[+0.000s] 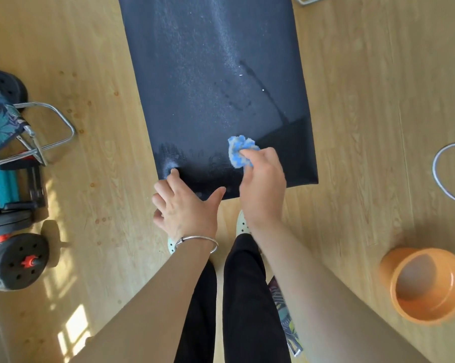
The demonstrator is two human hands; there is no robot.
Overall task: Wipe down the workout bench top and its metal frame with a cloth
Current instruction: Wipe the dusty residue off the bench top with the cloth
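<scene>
The black padded bench top point(208, 82) runs away from me down the middle of the head view, dusty grey with a few darker wet streaks near its right side. My right hand point(263, 187) grips a bunched blue and white cloth point(239, 150) pressed on the pad near its near right corner. My left hand point(184, 205) rests with spread fingers on the near left edge of the pad and holds nothing. A silver bangle sits on that wrist. The bench's metal frame is hidden under the pad.
An orange basin point(428, 286) stands on the wooden floor at the right. Dumbbells and weight plates point(17, 260) and a folding chair frame point(45, 132) crowd the left. A white hoop point(438, 176) lies at the far right. My legs and shoes are below the bench end.
</scene>
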